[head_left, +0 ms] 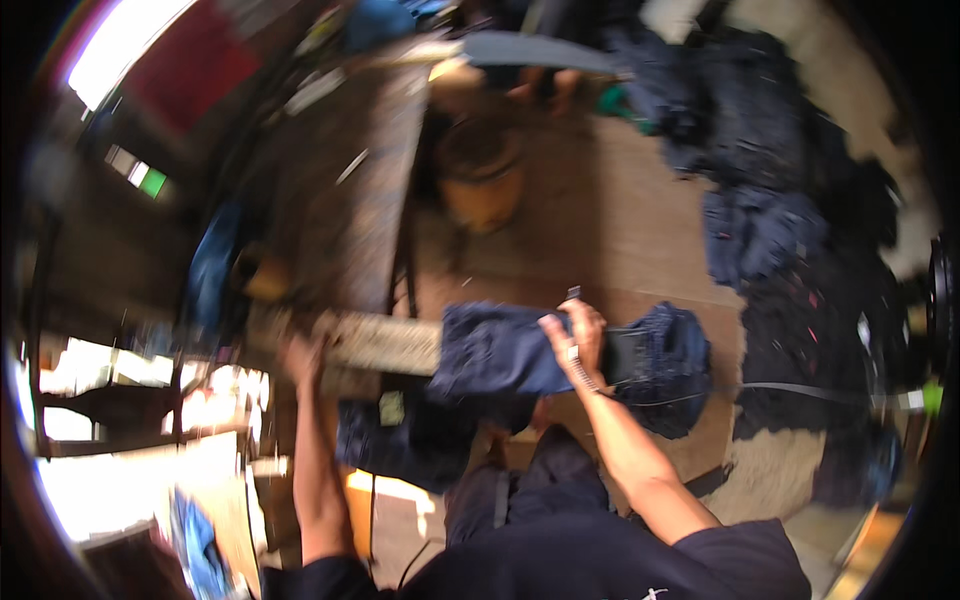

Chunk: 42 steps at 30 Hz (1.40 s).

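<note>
— What's the room like from where you stand?

— Dim and blurred. A brown desk [610, 215] fills the middle, with a heap of dark clothes [770, 180] along its far and right side. A bright window [120, 40] glares at upper left, more light low on the left. A round brownish basket [482, 175] sits near the desk's far left.

— And the jeans?

— A dark blue pair of jeans [500, 350] lies across the desk's near edge, right in front of the person, spreading to both sides of the right hand [575, 335].

— How is that hand set?

— It lies on the cloth, fingers curled over a fold, the grip closed on the jeans, forearm rising from lower right.

— The left hand [305, 355]?

— Out to the left, arm straight, by a pale speckled strip [385, 342] at the desk's edge. Too blurred; I cannot tell its grip.
</note>
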Tool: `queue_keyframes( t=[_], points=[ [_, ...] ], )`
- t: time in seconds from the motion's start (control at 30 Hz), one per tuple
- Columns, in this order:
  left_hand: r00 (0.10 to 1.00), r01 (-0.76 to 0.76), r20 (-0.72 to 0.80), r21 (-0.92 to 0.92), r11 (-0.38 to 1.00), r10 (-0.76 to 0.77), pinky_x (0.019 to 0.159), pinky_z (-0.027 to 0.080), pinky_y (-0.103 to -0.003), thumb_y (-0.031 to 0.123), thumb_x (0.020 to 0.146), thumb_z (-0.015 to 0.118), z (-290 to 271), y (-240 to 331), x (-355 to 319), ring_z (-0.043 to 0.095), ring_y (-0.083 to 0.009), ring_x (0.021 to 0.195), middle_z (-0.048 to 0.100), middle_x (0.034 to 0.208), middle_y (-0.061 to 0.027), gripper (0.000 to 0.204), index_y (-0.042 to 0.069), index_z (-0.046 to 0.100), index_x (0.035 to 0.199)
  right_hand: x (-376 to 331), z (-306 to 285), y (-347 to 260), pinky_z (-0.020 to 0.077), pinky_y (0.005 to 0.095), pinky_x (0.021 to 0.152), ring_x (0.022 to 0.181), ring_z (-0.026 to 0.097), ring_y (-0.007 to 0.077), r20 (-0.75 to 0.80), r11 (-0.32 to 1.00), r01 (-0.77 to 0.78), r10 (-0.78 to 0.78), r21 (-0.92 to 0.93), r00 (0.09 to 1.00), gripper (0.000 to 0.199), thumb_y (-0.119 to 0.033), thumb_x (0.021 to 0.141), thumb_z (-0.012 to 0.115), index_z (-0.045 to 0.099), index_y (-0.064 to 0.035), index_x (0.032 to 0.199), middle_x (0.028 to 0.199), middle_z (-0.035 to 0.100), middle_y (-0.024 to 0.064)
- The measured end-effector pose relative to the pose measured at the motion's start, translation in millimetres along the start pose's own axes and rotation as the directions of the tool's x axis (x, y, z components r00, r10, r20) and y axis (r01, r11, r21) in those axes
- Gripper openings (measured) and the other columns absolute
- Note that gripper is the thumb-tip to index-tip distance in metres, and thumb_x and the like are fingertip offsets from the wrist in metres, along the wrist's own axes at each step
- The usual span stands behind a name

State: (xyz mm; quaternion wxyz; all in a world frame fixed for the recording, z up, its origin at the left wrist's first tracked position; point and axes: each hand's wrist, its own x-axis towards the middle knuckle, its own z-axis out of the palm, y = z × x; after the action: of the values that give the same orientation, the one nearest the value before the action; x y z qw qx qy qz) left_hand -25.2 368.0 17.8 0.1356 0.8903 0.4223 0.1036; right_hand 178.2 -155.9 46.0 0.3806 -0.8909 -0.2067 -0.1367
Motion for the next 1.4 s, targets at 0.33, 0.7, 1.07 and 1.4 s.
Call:
queue_keyframes(
  t=[0.33, 0.7, 1.07, 1.4],
  points=[
    [0.980, 0.188, 0.021, -0.435, 0.881, -0.199, 0.108, 0.049, -0.059, 0.044, 0.084, 0.088, 32, -11, -8, 0.059, -0.0579, 0.127, 0.060, 0.135, -0.0384, 0.077, -0.013, 0.061, 0.129, -7, 1, 4, 0.0493, 0.0526, 0.106, 0.112, 0.071, 0.0386, -0.027, 0.998, -0.054, 0.053, -0.040, 0.998, 0.043, -0.036, 0.093, 0.086, 0.071, -0.0056, 0.119, 0.112, 0.077, 0.0145],
    [0.968, 0.241, -0.017, -0.215, 0.946, -0.251, 0.109, 0.054, -0.049, 0.049, 0.077, 0.088, 12, 53, -34, 0.070, -0.0449, 0.120, 0.071, 0.127, -0.0325, 0.092, -0.007, 0.059, 0.144, -15, 0, 16, 0.0475, 0.0527, 0.103, 0.106, 0.070, 0.0361, -0.073, 1.000, 0.018, -0.017, 0.018, 0.997, 0.038, -0.032, 0.096, 0.082, 0.068, -0.0088, 0.121, 0.109, 0.074, 0.0120],
    [0.994, 0.106, 0.108, -0.769, 0.631, -0.034, 0.100, 0.057, -0.035, 0.014, 0.102, 0.080, 51, 239, -194, 0.071, -0.0179, 0.109, 0.076, 0.120, -0.0110, 0.041, 0.000, 0.064, 0.136, -6, -8, 30, 0.0510, 0.0284, 0.079, 0.084, 0.059, 0.0099, 0.100, 0.754, -0.355, 0.363, 0.552, 0.926, 0.021, -0.025, 0.114, 0.065, 0.071, -0.0056, 0.119, 0.093, 0.068, 0.0009],
    [0.999, -0.024, 0.021, -0.631, 0.775, 0.048, 0.080, 0.061, -0.036, 0.017, 0.095, 0.087, 27, 274, -199, 0.080, -0.0218, 0.092, 0.083, 0.104, -0.0151, 0.042, 0.006, 0.067, 0.131, 20, -16, 63, 0.0626, 0.0402, 0.099, 0.108, 0.078, 0.0278, 0.406, 0.352, -0.529, 0.367, 0.772, 0.837, 0.042, -0.037, 0.117, 0.056, 0.068, 0.0000, 0.134, 0.121, 0.077, 0.0179]
  ],
)
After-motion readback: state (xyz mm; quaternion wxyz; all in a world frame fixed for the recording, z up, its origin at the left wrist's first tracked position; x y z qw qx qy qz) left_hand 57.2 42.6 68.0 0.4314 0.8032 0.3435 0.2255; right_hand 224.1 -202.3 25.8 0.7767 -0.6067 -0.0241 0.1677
